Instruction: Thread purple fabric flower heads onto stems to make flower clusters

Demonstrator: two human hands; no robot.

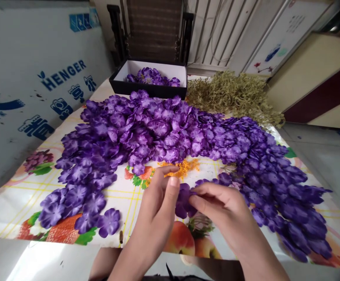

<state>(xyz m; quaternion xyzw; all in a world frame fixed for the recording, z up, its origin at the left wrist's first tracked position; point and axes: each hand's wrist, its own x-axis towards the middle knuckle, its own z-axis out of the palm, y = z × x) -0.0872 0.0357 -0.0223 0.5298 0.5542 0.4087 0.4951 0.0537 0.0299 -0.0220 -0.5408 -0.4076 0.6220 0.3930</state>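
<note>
A purple artificial flower is between my two hands, low over the front middle of the table. My right hand pinches its right edge between thumb and forefinger. My left hand is at the flower's left side, its fingers curled and the thumb tip close to the bent forefinger. What those left fingers hold, if anything, is hidden. Just beyond lies a small heap of orange bits. Around the hands curves a large heap of purple fabric flowers, with a loose flower at its front left end.
A black box with a white inside stands at the back, with purple flowers in it. Beside it is a pile of olive-green stems. A fruit-printed cloth covers the table. A chair stands behind; a large printed carton borders the left.
</note>
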